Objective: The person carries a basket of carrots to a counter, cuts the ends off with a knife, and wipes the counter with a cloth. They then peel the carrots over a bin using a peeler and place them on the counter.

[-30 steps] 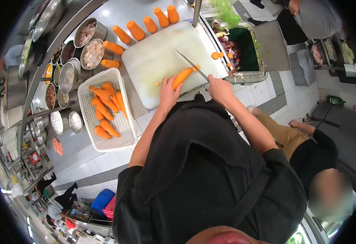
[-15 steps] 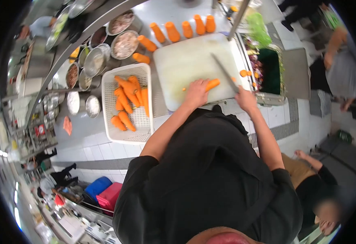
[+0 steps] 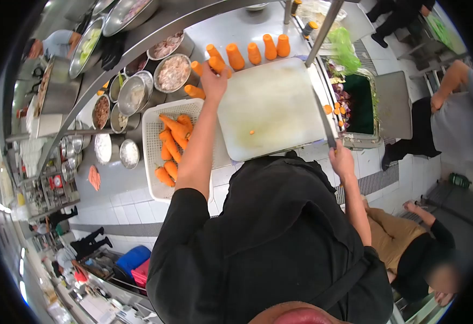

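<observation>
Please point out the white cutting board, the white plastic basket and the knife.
white cutting board (image 3: 271,105), head view, bare middle of its top.
white plastic basket (image 3: 151,154), head view, left wall.
knife (image 3: 323,121), head view, middle of blade.

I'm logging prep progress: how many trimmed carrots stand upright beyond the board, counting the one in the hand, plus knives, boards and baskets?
Trimmed carrots standing beyond the board: 6, counting the one the left hand is setting down
Knife, in the right hand: 1
White cutting board: 1
White basket of untrimmed carrots: 1
Total: 9
</observation>
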